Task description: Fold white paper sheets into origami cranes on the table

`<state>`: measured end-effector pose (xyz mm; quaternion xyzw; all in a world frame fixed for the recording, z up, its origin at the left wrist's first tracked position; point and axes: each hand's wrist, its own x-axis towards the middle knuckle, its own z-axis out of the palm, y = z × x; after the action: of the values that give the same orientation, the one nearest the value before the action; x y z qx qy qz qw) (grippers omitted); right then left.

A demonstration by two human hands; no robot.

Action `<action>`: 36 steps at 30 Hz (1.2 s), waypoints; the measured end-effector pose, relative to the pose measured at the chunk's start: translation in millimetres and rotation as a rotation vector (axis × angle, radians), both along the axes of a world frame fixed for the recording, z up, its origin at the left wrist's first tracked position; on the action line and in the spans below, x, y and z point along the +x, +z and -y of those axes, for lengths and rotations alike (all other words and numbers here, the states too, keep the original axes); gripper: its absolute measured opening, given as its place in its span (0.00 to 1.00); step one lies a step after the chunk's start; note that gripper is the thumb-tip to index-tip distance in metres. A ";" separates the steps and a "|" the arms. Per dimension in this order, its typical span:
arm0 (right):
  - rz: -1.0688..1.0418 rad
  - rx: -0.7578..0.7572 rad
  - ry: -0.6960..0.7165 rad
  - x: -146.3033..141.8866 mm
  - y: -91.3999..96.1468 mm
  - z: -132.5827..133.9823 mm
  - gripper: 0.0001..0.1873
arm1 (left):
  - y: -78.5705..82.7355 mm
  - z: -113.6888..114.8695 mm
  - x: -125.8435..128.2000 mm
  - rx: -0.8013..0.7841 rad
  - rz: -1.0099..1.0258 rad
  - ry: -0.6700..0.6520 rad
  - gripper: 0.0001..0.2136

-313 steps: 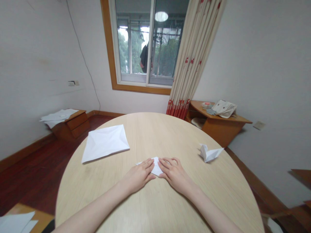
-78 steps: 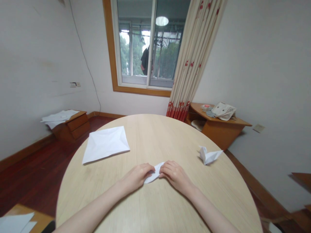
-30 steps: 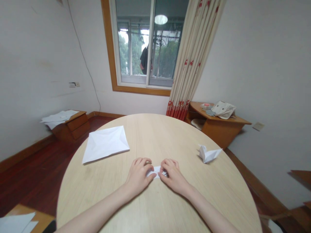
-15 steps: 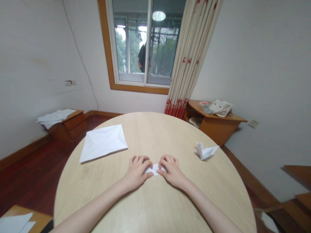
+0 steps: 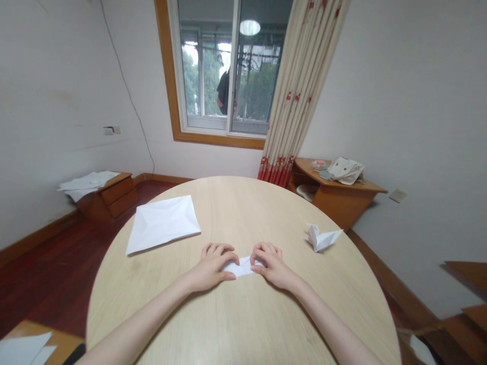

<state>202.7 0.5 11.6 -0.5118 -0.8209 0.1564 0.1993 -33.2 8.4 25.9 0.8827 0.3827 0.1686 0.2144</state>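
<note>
"Head view: where does the folded paper (image 5: 243, 267) lie from the fingers?"

"Right between them, on the round table (image 5: 243, 324). From my remote seat I see its long axis run crosswise, from the left hand (image 5: 213, 264) to the right hand (image 5: 272, 265), the right end slightly farther from the wearer."

"Which hand is nearer?"

"Neither; I see both touching it, one at each end."

"And the fingers?"

"Curled narrow, each thumb and forefinger holding an end. I can't tell what the tips do underneath."

"Anything different from half a second ago?"

"The thumbs stand farther apart, so more white shows between them. The flat white paper (image 5: 163, 223) and the pointed paper figure (image 5: 323, 240) keep their places, well apart from the hands."
</note>
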 end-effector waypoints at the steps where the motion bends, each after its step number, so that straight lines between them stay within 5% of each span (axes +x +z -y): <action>1: -0.003 0.000 0.005 -0.1 -0.5 -0.1 0.03 | -0.2 -0.6 -0.8 0.000 0.002 -0.008 0.11; 13: -0.135 0.095 0.112 -2.5 6.8 6.5 0.06 | -2.8 -2.1 -2.5 -0.026 0.234 -0.173 0.11; 24: -0.205 0.154 0.245 -7.5 -0.2 7.3 0.15 | -3.9 0.6 -2.7 0.065 0.158 -0.165 0.12; 36: -0.136 0.131 0.234 -8.3 10.5 14.9 0.09 | -1.5 5.4 -1.0 0.161 0.148 -0.181 0.12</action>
<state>194.4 -14.3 22.1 -0.3866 -0.8680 0.1592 0.2680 -34.2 3.0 24.3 0.9131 0.2701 0.2431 0.1849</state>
